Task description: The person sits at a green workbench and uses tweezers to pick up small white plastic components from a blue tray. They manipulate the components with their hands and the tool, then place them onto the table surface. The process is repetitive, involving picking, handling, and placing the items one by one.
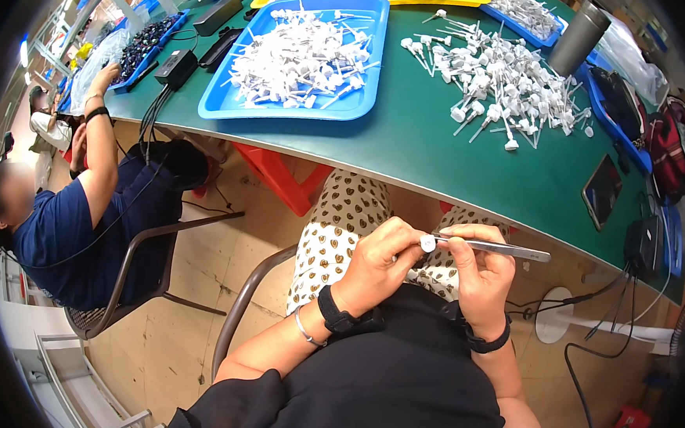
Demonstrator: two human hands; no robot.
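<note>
Above my lap, my left hand pinches a small white plastic piece with a round, disc-like face. My right hand grips metal tweezers between thumb and fingers; their tips reach the white piece, though the exact contact is too small to make out. Beyond my hands, a loose pile of white plastic pieces with round heads and thin stems lies on the green table. More such pieces fill a blue tray to the left of that pile.
Yellow trays of white pieces stand at the back. A dark cylindrical bottle, a phone and a bag-filled blue tray lie rightward. A seated co-worker reaches to the table at left. Cables hang from the edge.
</note>
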